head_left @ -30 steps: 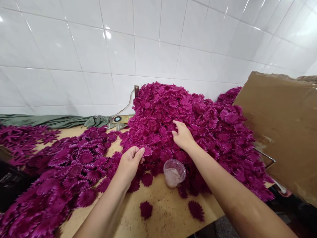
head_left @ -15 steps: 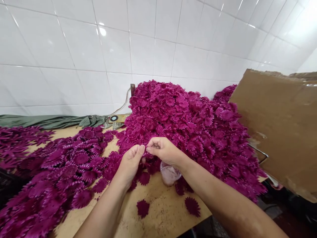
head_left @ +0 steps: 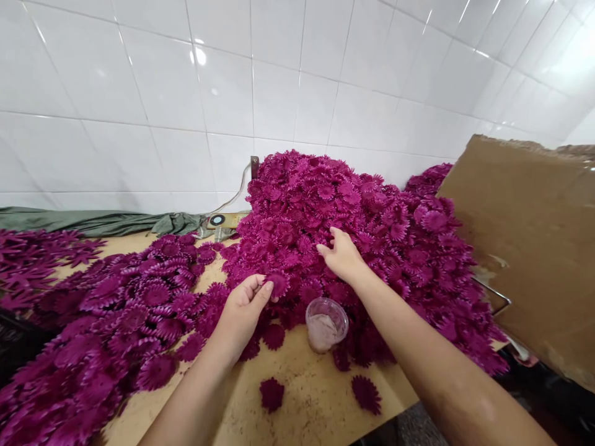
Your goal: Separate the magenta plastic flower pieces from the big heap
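Note:
Between the thumb and fingers of my left hand (head_left: 245,302) is a magenta artificial flower (head_left: 279,284), held by its edge in front of the heap. My right hand (head_left: 343,255) reaches over the big pile of magenta flowers (head_left: 297,217), thumb and index finger apart, with nothing visible in it. Just below that hand stands a clear plastic cup (head_left: 325,325) with a whitish paste inside. Two loose flowers, one at left (head_left: 271,394) and one at right (head_left: 366,394), lie flat near the table's front edge.
More flowers (head_left: 153,294) spread over the left of the wooden table (head_left: 307,409), with pointed magenta pieces (head_left: 41,254) beyond. A green cloth (head_left: 93,223) and a yellow device (head_left: 225,220) lie along the tiled wall. A large cardboard sheet (head_left: 525,241) leans at the right.
My right hand has parted from my left and moved right and up onto the pile, its fingers opening. The flower in my left hand now shows plainly, and the cup is uncovered.

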`<state>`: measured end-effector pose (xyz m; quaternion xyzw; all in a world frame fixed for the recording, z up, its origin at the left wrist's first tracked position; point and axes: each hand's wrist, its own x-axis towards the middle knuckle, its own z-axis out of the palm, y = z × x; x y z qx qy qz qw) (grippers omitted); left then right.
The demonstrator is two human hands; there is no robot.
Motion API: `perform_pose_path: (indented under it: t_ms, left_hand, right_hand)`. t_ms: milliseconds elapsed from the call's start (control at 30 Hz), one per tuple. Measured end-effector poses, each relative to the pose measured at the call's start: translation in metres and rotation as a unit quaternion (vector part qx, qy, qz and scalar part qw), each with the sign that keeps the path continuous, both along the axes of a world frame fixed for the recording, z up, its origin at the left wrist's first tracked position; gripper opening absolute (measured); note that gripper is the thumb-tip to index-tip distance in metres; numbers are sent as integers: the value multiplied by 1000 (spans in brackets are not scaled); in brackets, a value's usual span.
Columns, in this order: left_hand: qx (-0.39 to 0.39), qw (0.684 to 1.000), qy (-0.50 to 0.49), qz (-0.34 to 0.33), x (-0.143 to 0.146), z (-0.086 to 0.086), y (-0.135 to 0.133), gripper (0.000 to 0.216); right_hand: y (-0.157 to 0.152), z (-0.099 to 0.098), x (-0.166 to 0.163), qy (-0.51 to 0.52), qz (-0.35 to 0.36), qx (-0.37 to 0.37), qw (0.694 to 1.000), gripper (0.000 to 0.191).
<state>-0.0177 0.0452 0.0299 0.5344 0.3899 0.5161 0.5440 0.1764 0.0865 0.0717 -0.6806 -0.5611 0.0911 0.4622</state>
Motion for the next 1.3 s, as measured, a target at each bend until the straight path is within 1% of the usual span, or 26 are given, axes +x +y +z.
perform_pose_path:
  t_ms: [33, 67, 100, 133, 200, 300, 367, 433, 500, 567, 667, 733, 767, 800, 833, 867, 900, 933, 967, 1000, 1067, 1100, 1167, 1200, 1233, 1300]
  left_hand:
    - [-3, 1000, 4, -3, 1, 0, 0, 31]
    - [-3, 1000, 9, 0, 2, 0, 0, 30]
    - [-1, 1000, 13, 11, 2, -1, 0, 31]
    - [4, 1000, 18, 24, 2, -2, 0, 32]
    - [14, 999, 25, 47, 1, -5, 1, 36]
    - [10, 998, 21, 51, 2, -12, 3, 42]
    - [-1, 999, 8, 34, 3, -16, 3, 44]
    - [-7, 1000, -1, 12, 3, -18, 3, 43]
    - [-2, 1000, -14, 11, 3, -16, 1, 42]
    - [5, 1000, -21, 18, 3, -12, -1, 41]
    - [13, 999, -15, 26, 5, -6, -3, 39]
    - [21, 999, -4, 29, 6, -5, -4, 37]
    - [26, 999, -1, 34, 6, -5, -4, 36]
    - [32, 999, 0, 39, 4, -6, -4, 36]
    - [38, 998, -4, 49, 2, -8, -3, 36]
    - [43, 997, -13, 62, -1, -9, -3, 36]
    - [44, 996, -24, 75, -4, -10, -2, 35]
    - [41, 995, -35, 86, -7, -11, -1, 34]
    - [34, 994, -44, 91, -9, -11, -1, 33]
    - [26, 995, -49, 88, -10, -11, -1, 32]
    - [11, 997, -48, 63, -6, -8, -1, 30]
    - [6, 998, -42, 45, -3, -6, -2, 29]
    - [1, 999, -33, 21, 3, -4, -4, 27]
    - [0, 999, -29, 22, 6, -4, -5, 28]
    - [1, 999, -23, 28, 7, -4, -5, 27]
    - [8, 999, -11, 50, 7, -7, -4, 26]
  right_hand:
    - [-10, 2, -10, -30, 21, 19, 999, 28]
    - [-21, 5, -22, -60, 62, 38, 996, 25]
    - [-31, 7, -33, -68, 119, 30, 990, 18]
    - [-41, 8, -43, -54, 175, -7, 983, 15]
    - [-53, 8, -59, -20, 240, -69, 968, 17]
    - [-54, -1, -67, 19, 284, -142, 948, 19]
    - [-49, -7, -66, 56, 336, -183, 922, 21]
    - [-42, -10, -63, 103, 394, -198, 891, 25]
    - [-38, -9, -60, 137, 421, -186, 877, 25]
    - [-36, -7, -59, 155, 413, -164, 882, 20]
    - [-33, -3, -58, 164, 376, -138, 902, 14]
    - [-29, -3, -56, 145, 348, -130, 917, 15]
    - [-26, -3, -52, 120, 323, -122, 931, 17]
    - [-22, -3, -47, 87, 276, -108, 951, 18]
    - [-17, -3, -39, 52, 212, -90, 972, 20]
    - [-13, -3, -29, 17, 139, -69, 988, 21]
    - [-8, -3, -17, -10, 41, -44, 998, 21]
    - [-3, -3, -5, -14, 3, -40, 999, 21]
    - [1, -4, 6, -16, -14, -43, 999, 21]
    - [4, -5, 16, -19, -24, -41, 999, 17]
    - [10, -7, 26, -20, -17, -44, 999, 6]
    - [12, -8, 26, -19, -12, -44, 999, 10]
    - [11, -8, 17, -22, -4, -42, 999, 31]
    - [8, -7, 9, -31, 2, -33, 999, 39]
    - [3, -5, 0, -48, 12, -15, 999, 44]
    - [-11, 1, -20, -98, 40, 51, 993, 40]
